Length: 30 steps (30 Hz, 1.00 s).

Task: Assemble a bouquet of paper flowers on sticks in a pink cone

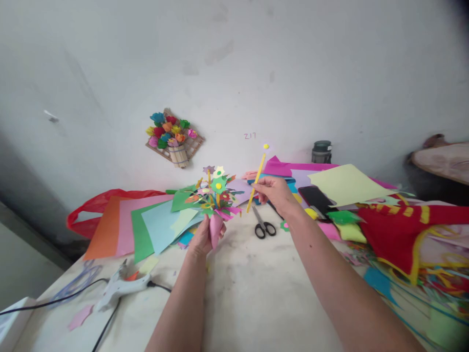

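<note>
My left hand (pixel 202 235) is wrapped round the pink cone (pixel 215 231) of a paper flower bouquet (pixel 219 188), held upright above the table. Green, white, purple and orange paper blooms fan out from its top. Between the thumb and fingers of my right hand (pixel 274 193) is a paper flower with a yellow strip stem (pixel 260 168). Its pale bloom with a yellow centre (pixel 266 146) points up, and the stem's lower end sticks out below my fingers. Black-handled scissors (pixel 264 229) lie on the table between my hands, nearer the right one.
A white glue gun (pixel 119 287) with a black cord lies at the front left. Coloured paper sheets (pixel 146 230) spread behind it. At right are a phone (pixel 315 199), red cloth with yellow trim (pixel 392 234) and paper scraps. A dark jar (pixel 322 152) stands by the wall.
</note>
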Tool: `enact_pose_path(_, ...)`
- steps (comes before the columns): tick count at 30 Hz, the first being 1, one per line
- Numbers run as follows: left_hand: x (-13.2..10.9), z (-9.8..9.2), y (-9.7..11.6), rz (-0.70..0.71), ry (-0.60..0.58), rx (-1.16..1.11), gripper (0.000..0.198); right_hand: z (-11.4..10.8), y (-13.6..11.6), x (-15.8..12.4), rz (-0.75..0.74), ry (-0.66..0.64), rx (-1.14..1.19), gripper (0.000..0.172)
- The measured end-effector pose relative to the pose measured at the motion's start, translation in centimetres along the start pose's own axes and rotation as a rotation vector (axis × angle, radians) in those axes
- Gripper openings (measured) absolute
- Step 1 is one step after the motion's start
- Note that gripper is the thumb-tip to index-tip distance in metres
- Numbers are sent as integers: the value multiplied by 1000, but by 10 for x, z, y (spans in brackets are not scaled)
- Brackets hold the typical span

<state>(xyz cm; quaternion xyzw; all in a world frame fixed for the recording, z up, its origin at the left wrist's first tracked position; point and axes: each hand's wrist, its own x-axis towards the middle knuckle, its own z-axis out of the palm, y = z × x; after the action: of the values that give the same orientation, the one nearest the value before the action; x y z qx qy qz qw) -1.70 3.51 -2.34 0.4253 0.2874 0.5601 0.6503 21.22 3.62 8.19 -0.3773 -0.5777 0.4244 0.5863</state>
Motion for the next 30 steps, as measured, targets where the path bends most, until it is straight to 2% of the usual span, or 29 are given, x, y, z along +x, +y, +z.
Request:
enact_pose_path(16, 2, 4, 1, -22, 117, 72, 59, 0, -1, 1, 9, 17, 48, 24)
enact_pose_path(20, 2, 5, 2, 35, 52, 99, 66, -1, 1, 2, 4, 30, 40, 24)
enact_pose_path(23, 2, 5, 3, 94, 27, 170, 54, -2, 1, 2, 3, 32, 43, 25)
enact_pose_path(26, 2, 7, 5, 126, 67, 251, 41, -2, 0, 2, 8, 31, 48, 24)
enact_pose_path(30, 3, 8, 8, 200, 86, 279, 36, -1, -2, 1, 4, 27, 30, 21)
